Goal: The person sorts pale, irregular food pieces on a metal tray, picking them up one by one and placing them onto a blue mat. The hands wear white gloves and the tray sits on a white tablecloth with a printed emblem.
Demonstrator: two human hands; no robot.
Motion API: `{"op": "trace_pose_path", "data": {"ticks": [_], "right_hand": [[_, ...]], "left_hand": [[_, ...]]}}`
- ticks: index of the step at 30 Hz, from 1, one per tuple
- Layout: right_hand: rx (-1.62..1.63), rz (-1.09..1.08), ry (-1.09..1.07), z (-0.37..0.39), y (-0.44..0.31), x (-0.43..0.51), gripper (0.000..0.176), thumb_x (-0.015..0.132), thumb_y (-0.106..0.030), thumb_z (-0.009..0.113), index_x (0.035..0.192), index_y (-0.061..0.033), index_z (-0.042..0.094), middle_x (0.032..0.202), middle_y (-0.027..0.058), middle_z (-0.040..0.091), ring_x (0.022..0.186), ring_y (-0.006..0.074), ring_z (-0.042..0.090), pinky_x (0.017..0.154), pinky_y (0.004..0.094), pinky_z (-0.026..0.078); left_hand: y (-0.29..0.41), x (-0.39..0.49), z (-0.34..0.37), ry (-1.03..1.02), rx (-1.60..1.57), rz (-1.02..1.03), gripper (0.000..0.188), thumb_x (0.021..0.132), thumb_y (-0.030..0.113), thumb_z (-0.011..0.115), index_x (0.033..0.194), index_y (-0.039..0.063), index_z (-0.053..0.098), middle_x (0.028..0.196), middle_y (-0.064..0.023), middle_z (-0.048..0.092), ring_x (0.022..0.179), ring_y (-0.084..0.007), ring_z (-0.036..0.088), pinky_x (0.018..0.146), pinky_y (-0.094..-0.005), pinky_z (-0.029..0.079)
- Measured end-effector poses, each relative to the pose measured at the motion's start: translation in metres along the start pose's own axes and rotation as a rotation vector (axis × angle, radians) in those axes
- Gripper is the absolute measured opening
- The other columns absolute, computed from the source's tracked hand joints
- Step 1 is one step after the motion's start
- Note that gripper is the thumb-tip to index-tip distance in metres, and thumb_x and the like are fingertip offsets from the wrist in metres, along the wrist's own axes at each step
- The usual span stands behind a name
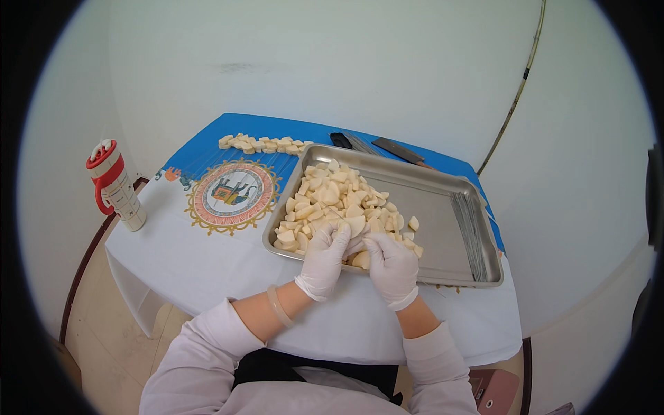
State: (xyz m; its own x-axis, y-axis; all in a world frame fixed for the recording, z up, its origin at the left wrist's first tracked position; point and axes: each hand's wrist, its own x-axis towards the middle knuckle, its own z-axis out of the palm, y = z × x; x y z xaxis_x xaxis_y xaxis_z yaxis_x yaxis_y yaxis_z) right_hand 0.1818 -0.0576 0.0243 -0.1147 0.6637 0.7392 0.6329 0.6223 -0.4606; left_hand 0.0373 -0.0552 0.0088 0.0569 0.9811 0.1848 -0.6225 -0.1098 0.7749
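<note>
Between the thumb and fingers of my gloved left hand (323,259) is a pale, half-round slice of vegetable (355,225), perhaps radish or potato. My gloved right hand (392,263) is pinched close beside it on a thin metal skewer, mostly hidden by the fingers. Both hands are over the near edge of a stainless-steel tray (430,223). A heap of cut pale pieces (327,189) fills the tray's left half. Along its right end lies a bundle of thin metal skewers (469,236).
At the table's back left, threaded pale pieces (264,144) lie in a row, their skewers toward me. Behind the tray are more skewers (362,144), a black object (341,140) and a cleaver (398,150). A red-lidded bottle (116,187) stands on the tablecloth (207,270) at left.
</note>
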Motion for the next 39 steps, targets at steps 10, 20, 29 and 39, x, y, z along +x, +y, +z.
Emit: {"op": "trace_pose_path", "data": {"ticks": [10,20,29,39], "right_hand": [[0.045,0.042,-0.055,0.003,0.006,0.0,0.014,0.098,-0.024,0.065,0.097,-0.0109,0.068,0.079,0.0121,0.068,0.069,0.0343,0.065,0.058,0.0412,0.05],[0.027,0.044,-0.101,0.004,0.008,-0.005,0.01,0.099,-0.018,0.062,0.099,-0.0101,0.067,0.081,0.0151,0.066,0.071,0.0369,0.064,0.061,0.0429,0.05],[0.048,0.076,-0.034,0.0,0.007,-0.002,0.009,0.098,-0.017,0.062,0.1,-0.0102,0.068,0.081,0.015,0.066,0.07,0.0368,0.064,0.061,0.0415,0.05],[-0.151,0.1,0.166,0.0,0.02,0.002,0.009,0.098,-0.018,0.062,0.1,-0.0113,0.066,0.084,0.011,0.067,0.076,0.0337,0.065,0.065,0.0426,0.05]], "left_hand": [[-0.008,0.004,-0.009,-0.002,0.088,-0.029,0.03,0.106,0.021,0.059,0.123,-0.003,0.058,0.117,-0.0086,0.068,0.107,-0.0136,0.066,0.097,-0.0282,0.054],[-0.015,0.005,-0.013,-0.01,0.087,-0.045,0.031,0.105,0.022,0.06,0.124,-0.003,0.058,0.114,-0.0072,0.068,0.104,-0.0118,0.066,0.094,-0.026,0.054],[0.0,0.013,-0.013,-0.096,0.165,-0.037,0.033,0.105,0.022,0.06,0.126,-0.003,0.058,0.117,-0.0093,0.068,0.111,-0.0137,0.064,0.097,-0.0292,0.052],[0.075,0.038,-0.041,0.305,1.614,0.282,0.027,0.095,0.026,0.065,0.115,0.009,0.067,0.101,-0.0075,0.076,0.1,-0.0219,0.071,0.092,-0.034,0.052]]}}
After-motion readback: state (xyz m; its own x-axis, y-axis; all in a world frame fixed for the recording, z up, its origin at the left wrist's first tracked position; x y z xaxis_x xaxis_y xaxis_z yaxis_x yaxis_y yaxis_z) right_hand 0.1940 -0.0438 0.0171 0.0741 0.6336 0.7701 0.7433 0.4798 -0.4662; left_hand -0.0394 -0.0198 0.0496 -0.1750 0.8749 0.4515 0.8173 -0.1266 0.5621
